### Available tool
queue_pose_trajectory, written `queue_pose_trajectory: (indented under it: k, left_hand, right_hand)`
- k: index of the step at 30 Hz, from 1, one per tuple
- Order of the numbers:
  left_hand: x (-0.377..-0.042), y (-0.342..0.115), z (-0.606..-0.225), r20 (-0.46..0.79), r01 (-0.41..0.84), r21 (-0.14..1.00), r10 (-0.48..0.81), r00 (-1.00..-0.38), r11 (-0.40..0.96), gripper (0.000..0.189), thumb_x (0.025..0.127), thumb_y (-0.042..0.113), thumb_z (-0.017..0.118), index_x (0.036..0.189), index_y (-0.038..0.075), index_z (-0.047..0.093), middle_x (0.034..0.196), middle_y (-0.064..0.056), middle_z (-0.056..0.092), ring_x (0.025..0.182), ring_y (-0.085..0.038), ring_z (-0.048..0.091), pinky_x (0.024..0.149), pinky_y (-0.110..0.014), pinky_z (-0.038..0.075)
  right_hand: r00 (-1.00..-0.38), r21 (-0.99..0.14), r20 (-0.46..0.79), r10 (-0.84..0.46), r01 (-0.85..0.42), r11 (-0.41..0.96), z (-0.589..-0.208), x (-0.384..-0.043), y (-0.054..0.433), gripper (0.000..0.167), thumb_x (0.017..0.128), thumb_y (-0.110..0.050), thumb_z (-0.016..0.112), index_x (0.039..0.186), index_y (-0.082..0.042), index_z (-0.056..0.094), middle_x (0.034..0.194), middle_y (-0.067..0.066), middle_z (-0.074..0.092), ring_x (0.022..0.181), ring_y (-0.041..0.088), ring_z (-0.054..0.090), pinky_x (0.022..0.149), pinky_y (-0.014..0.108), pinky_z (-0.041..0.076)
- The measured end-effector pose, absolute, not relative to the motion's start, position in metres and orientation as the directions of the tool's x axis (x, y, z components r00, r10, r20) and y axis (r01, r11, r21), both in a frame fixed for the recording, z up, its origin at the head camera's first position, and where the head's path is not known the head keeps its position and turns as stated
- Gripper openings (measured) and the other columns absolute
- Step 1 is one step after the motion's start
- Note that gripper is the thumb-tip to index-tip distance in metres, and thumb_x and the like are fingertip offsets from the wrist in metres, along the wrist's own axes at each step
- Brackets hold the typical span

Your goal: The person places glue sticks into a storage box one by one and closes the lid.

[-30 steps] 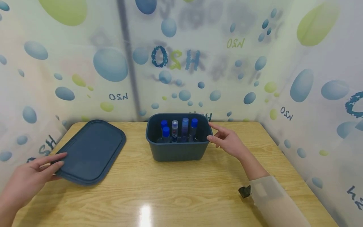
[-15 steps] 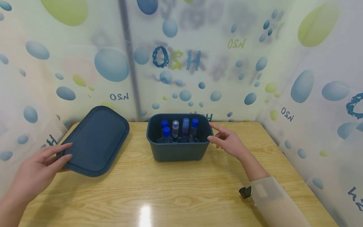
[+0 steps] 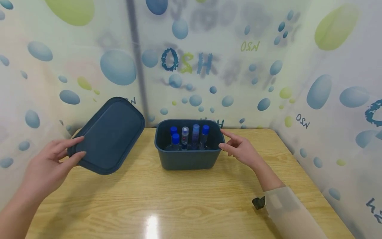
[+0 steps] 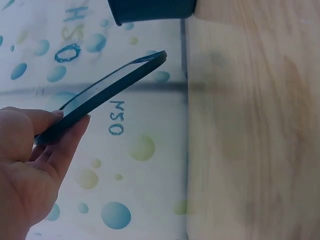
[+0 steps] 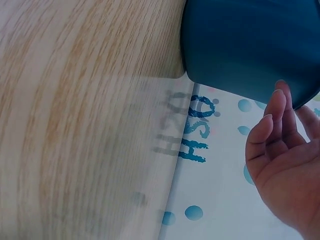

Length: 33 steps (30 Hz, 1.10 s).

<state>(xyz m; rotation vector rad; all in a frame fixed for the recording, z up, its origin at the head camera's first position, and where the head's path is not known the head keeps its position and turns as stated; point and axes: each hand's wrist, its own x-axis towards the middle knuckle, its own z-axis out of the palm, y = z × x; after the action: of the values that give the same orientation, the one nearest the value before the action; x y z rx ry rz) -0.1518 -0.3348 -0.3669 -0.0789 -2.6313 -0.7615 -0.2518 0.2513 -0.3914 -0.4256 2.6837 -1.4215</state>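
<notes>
My left hand (image 3: 49, 167) pinches the near-left corner of a dark blue lid (image 3: 110, 136), thumb on one face and fingers at the edge. The lid is tilted, up off the table; the left wrist view shows the lid (image 4: 107, 95) edge-on. A matching dark blue bin (image 3: 188, 160) stands uncovered on the table. Inside are several bottles (image 3: 185, 137), clear or bluish, most with blue caps; their bases are hidden. My right hand (image 3: 240, 149) touches the bin's right end at the rim. In the right wrist view, fingertips (image 5: 281, 87) rest against the bin's outer wall.
The wooden table (image 3: 179, 196) runs back to a patterned curtain (image 3: 191, 89) of blue and green ovals and mirrored lettering. More curtain hangs on both sides. A small black object (image 3: 258, 202) sits at my right sleeve's cuff (image 3: 276, 196).
My left hand has raised the lid off the table and carried it right and farther back, tilting it. My right hand and the bin have stayed put.
</notes>
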Motion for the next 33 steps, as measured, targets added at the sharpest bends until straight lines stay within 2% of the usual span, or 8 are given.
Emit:
queue_pose_trajectory:
  k: [3,7,10,12,18,23,28,33]
  left_hand:
    - [-0.156,-0.327,-0.361,0.446,0.203,0.484,-0.040,-0.894,0.851,0.051,0.104,0.020,0.078,0.153,0.013,0.067,0.138,-0.021,0.061,0.125,-0.049,0.062,0.079,0.005,0.030]
    - [-0.162,-0.316,-0.352,0.502,0.263,0.474,-0.012,-0.865,0.840,0.050,0.102,0.013,0.080,0.150,0.013,0.069,0.136,-0.016,0.064,0.119,-0.001,0.053,0.083,0.007,0.029]
    - [-0.169,-0.307,-0.345,0.533,0.303,0.457,0.015,-0.846,0.836,0.050,0.100,0.006,0.081,0.148,0.010,0.071,0.133,-0.016,0.065,0.109,0.021,0.036,0.082,0.007,0.031]
    - [-0.174,-0.301,-0.340,0.543,0.318,0.450,0.027,-0.840,0.835,0.049,0.099,0.004,0.080,0.148,0.009,0.071,0.133,-0.018,0.064,0.108,0.013,0.041,0.081,0.008,0.030]
    - [-0.191,-0.283,-0.326,0.569,0.367,0.450,0.056,-0.821,0.814,0.049,0.100,0.002,0.078,0.148,0.009,0.070,0.133,-0.021,0.064,0.111,-0.029,0.056,0.081,0.009,0.030]
    - [-0.204,-0.268,-0.319,0.620,0.440,0.428,0.098,-0.779,0.789,0.047,0.101,0.002,0.078,0.146,0.012,0.073,0.132,-0.016,0.066,0.108,-0.023,0.058,0.082,0.008,0.033]
    - [-0.216,-0.252,-0.312,0.663,0.512,0.403,0.144,-0.735,0.759,0.044,0.102,0.001,0.076,0.145,0.010,0.074,0.132,-0.016,0.067,0.111,-0.026,0.061,0.083,0.007,0.034]
    - [-0.228,-0.235,-0.305,0.738,0.594,0.335,0.188,-0.648,0.732,0.041,0.100,-0.003,0.077,0.139,0.008,0.077,0.127,-0.017,0.068,0.105,-0.025,0.063,0.083,0.005,0.037]
  right_hand:
    - [-0.959,-0.819,0.062,-0.276,-0.207,0.536,-0.392,-0.252,0.252,0.068,0.106,-0.046,0.074,0.168,-0.035,0.048,0.100,0.010,0.074,0.089,0.048,0.065,0.071,0.034,0.053]
    - [-0.958,-0.816,0.060,-0.279,-0.208,0.540,-0.391,-0.252,0.251,0.069,0.106,-0.047,0.074,0.168,-0.035,0.047,0.100,0.009,0.074,0.087,0.046,0.065,0.071,0.035,0.054]
    - [-0.957,-0.814,0.059,-0.284,-0.211,0.541,-0.389,-0.251,0.251,0.069,0.106,-0.046,0.074,0.168,-0.034,0.047,0.099,0.008,0.074,0.086,0.045,0.066,0.071,0.035,0.054]
    - [-0.956,-0.811,0.059,-0.288,-0.214,0.545,-0.387,-0.250,0.250,0.069,0.106,-0.046,0.073,0.169,-0.033,0.047,0.098,0.007,0.074,0.085,0.043,0.066,0.071,0.035,0.054]
    - [-0.951,-0.788,0.058,-0.305,-0.231,0.571,-0.383,-0.247,0.251,0.066,0.109,-0.046,0.068,0.170,-0.030,0.045,0.099,0.006,0.072,0.081,0.041,0.062,0.069,0.036,0.052]
    - [-0.958,-0.754,0.094,-0.270,-0.245,0.609,-0.378,-0.247,0.251,0.067,0.111,-0.047,0.064,0.170,-0.023,0.044,0.103,0.007,0.070,0.080,0.025,0.058,0.072,0.036,0.048]
    - [-0.968,-0.748,0.155,-0.199,-0.247,0.616,-0.369,-0.244,0.248,0.066,0.112,-0.045,0.064,0.170,-0.020,0.044,0.114,0.010,0.068,0.086,0.022,0.059,0.074,0.034,0.048]
    - [-0.959,-0.761,0.242,-0.150,-0.283,0.584,-0.356,-0.241,0.242,0.061,0.113,-0.039,0.064,0.168,-0.019,0.047,0.117,0.011,0.067,0.087,0.020,0.059,0.073,0.030,0.048]
